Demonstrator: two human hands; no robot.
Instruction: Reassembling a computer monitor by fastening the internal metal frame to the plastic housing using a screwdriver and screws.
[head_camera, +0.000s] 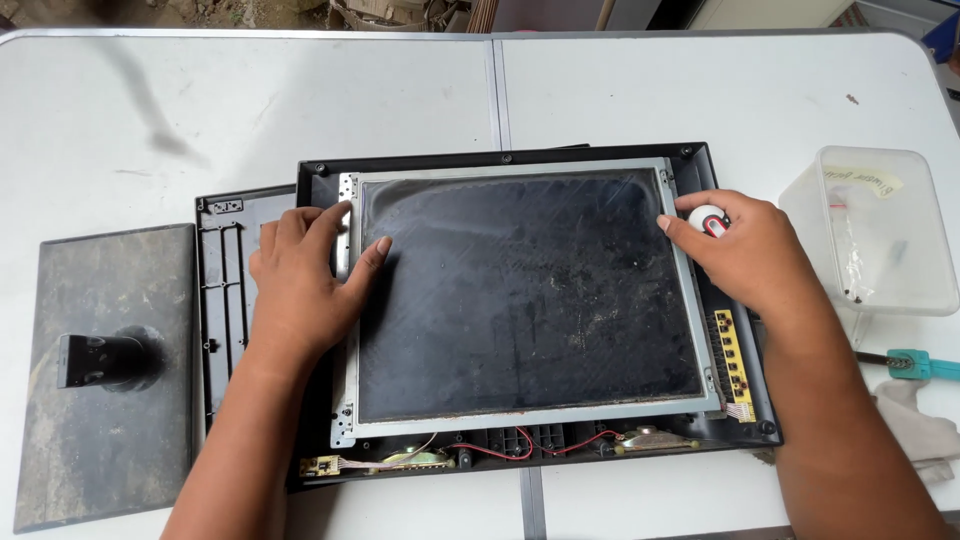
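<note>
While the panel (530, 300) lies flat in the middle of the frame, seated in a black casing (735, 190), both hands rest on its side edges. The left hand (300, 290) lies open and flat at centre left, fingers spread over the metal frame's left edge, thumb on the dark glass; it grips nothing. The right hand (745, 255) sits at centre right, fingertips touching the frame's right edge, fingers curled around a small white object (708, 222) with a red mark. A black back cover (225, 290) pokes out left of the casing, and a grey stand (100, 370) lies at far left. At right stands a clear tub (880, 240); below it, a teal-handled tool (915, 365) and a cloth (920, 430).
</note>
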